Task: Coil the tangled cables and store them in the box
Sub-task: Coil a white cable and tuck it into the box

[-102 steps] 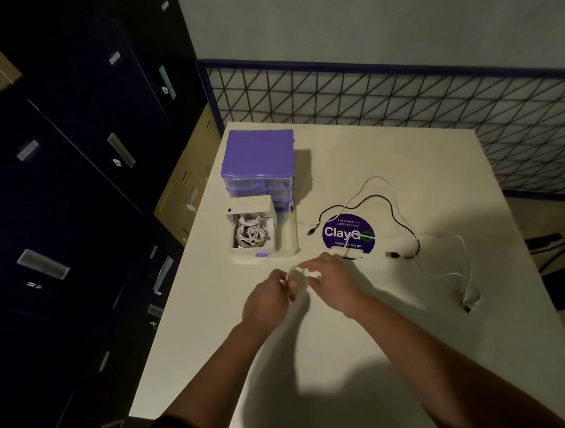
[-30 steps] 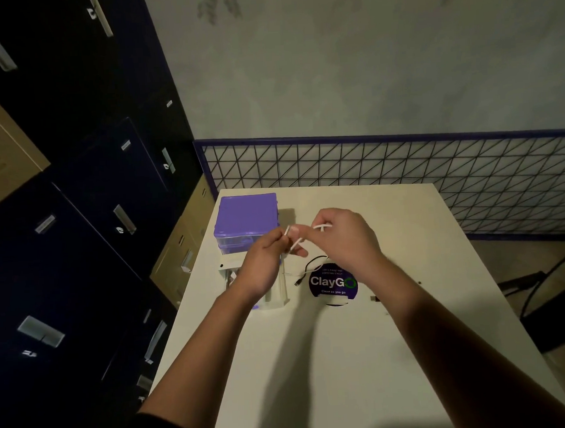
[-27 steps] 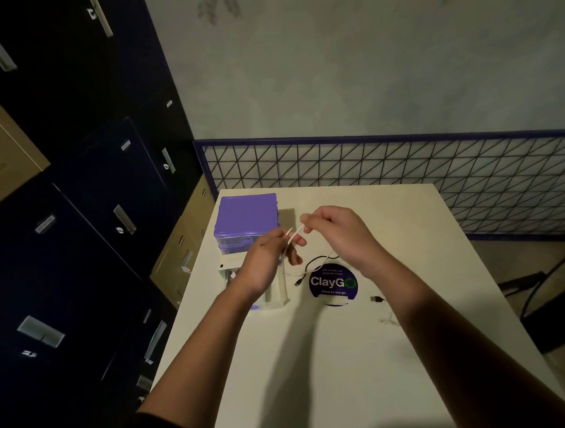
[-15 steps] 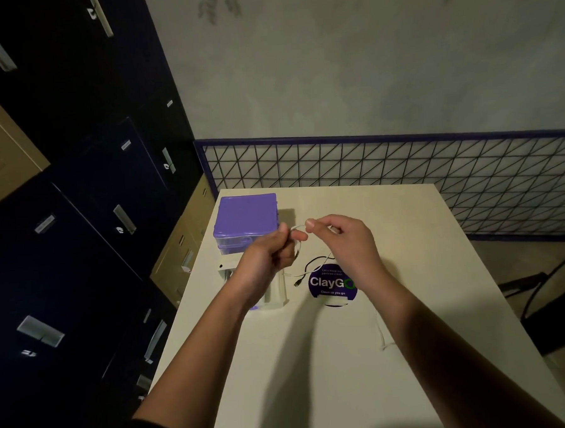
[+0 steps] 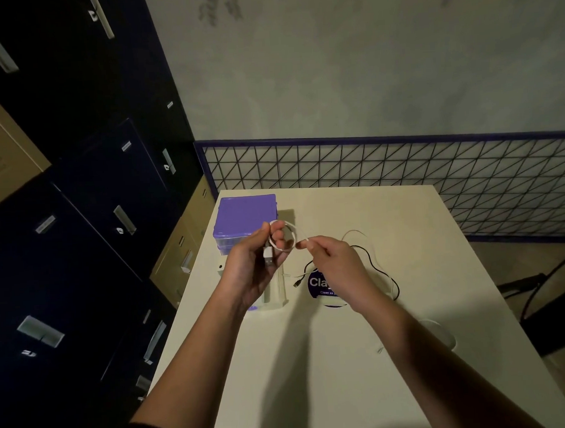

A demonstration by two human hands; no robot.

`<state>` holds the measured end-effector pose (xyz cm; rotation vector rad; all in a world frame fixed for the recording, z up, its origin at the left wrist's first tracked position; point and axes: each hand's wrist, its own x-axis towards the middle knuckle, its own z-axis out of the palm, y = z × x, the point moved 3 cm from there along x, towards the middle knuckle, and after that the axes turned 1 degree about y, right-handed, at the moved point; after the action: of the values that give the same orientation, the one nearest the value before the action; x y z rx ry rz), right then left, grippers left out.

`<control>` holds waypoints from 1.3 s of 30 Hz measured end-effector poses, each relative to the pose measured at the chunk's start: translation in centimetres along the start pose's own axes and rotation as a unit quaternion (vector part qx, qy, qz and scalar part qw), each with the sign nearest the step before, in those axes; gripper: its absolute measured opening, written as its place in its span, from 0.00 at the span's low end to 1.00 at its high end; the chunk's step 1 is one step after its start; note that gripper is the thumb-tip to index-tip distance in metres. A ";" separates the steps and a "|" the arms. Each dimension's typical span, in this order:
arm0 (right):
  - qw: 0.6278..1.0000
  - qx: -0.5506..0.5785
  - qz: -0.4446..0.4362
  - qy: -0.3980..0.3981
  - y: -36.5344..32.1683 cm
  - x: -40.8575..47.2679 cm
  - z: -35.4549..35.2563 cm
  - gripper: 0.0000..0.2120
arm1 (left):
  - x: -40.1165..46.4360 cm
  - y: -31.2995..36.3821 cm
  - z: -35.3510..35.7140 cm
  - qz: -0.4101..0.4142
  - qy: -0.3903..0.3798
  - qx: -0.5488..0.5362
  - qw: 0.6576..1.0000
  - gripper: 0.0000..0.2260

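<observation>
Since half a second ago a first round loop of thin white cable (image 5: pixel 284 236) has formed around the left hand (image 5: pixel 256 264), fingers curled on it, plug hanging at 6 o'clock; coiling has begun. The right hand (image 5: pixel 334 263) pinches the slack at 3 o'clock. The purple plastic box (image 5: pixel 245 219) stands behind; a glossy black cable (image 5: pixel 380 271) lies on the matte table (image 5: pixel 332 375)
</observation>
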<state>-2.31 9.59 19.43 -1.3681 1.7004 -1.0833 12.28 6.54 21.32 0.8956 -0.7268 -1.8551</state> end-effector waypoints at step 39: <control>0.996 -0.008 -0.067 0.061 -2.8 0.8 -2.3 0.09 | -0.4 0.2 1.0 0.095 -0.086 0.366 0.922 0.17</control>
<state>-3.37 8.95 22.93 -1.4708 1.7266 -1.2544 11.69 6.96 22.20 1.0713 -1.6222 -1.4965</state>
